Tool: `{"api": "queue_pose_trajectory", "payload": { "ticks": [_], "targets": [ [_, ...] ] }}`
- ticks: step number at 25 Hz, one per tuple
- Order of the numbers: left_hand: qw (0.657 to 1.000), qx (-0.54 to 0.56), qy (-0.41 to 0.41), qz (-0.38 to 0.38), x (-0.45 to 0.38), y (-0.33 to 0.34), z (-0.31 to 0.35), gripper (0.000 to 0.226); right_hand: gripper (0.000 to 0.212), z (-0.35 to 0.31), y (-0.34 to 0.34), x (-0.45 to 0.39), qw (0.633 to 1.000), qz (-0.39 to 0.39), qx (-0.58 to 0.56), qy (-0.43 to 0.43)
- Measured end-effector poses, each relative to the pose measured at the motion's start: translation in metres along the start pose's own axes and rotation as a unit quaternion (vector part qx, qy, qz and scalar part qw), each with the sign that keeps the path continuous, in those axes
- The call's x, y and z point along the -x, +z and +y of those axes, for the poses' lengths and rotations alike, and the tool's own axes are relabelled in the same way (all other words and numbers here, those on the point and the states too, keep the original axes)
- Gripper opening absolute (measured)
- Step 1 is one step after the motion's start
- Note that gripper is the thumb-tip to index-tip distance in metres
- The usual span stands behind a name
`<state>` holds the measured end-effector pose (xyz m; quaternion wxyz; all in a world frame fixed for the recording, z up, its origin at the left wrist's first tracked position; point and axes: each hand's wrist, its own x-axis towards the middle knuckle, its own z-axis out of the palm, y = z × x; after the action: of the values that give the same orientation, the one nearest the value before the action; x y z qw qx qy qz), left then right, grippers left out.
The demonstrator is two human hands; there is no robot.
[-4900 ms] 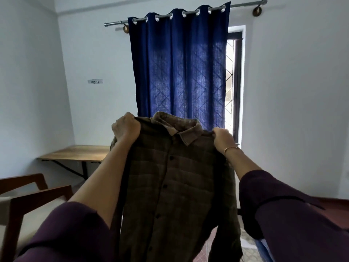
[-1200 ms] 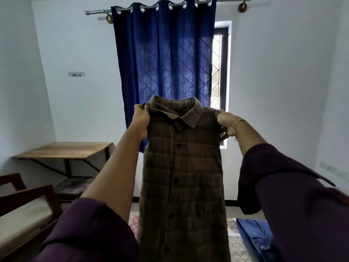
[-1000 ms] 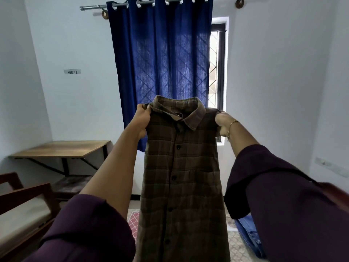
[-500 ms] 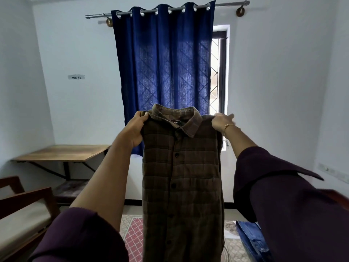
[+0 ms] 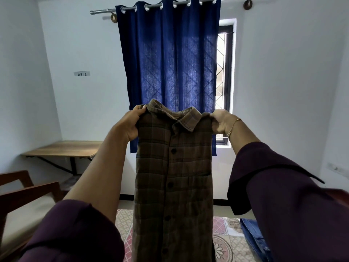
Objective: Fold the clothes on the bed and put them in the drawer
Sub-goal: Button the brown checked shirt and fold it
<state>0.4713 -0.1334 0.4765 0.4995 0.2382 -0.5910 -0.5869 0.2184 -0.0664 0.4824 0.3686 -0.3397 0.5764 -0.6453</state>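
A brown checked button-up shirt (image 5: pixel 172 182) hangs upright in front of me, collar on top, its front facing me and its sides folded back so it looks narrow. My left hand (image 5: pixel 131 123) grips its left shoulder. My right hand (image 5: pixel 220 121), with a gold bangle on the wrist, grips its right shoulder. The shirt's lower part hangs down over the bed (image 5: pixel 226 242), which has a patterned pink and beige cover. Blue jeans (image 5: pixel 254 239) lie on the bed at the lower right. No drawer is in view.
A dark blue curtain (image 5: pixel 170 59) covers most of a window straight ahead. A wooden wall table (image 5: pixel 64 149) stands at the left, and wooden chairs (image 5: pixel 24 193) are nearer on the left. White walls surround the room.
My view has tipped down, so the shirt and my hands sit lower in the frame and more of the bed shows. Both hands keep holding the shoulders.
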Motion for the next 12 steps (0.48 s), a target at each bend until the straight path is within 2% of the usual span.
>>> {"api": "queue_pose_trajectory", "payload": {
  "ticks": [2,8,10,12],
  "targets": [
    [1.000,0.011,0.001,0.014,0.000,-0.007,-0.007,0.015,0.045,0.005,-0.003,-0.003,0.999,-0.005,0.048,0.001],
    [0.997,0.013,0.024,0.073,0.002,-0.004,-0.023,0.018,0.039,0.023,0.008,-0.008,0.996,-0.034,0.075,-0.022],
    [0.994,0.024,0.047,0.094,0.000,-0.004,-0.022,0.017,0.036,0.018,0.017,0.002,0.997,-0.066,0.002,-0.037],
    [0.993,0.066,0.074,0.056,-0.005,-0.006,-0.019,0.009,0.037,0.007,0.025,0.011,0.980,-0.141,-0.100,-0.099]
  ]
}}
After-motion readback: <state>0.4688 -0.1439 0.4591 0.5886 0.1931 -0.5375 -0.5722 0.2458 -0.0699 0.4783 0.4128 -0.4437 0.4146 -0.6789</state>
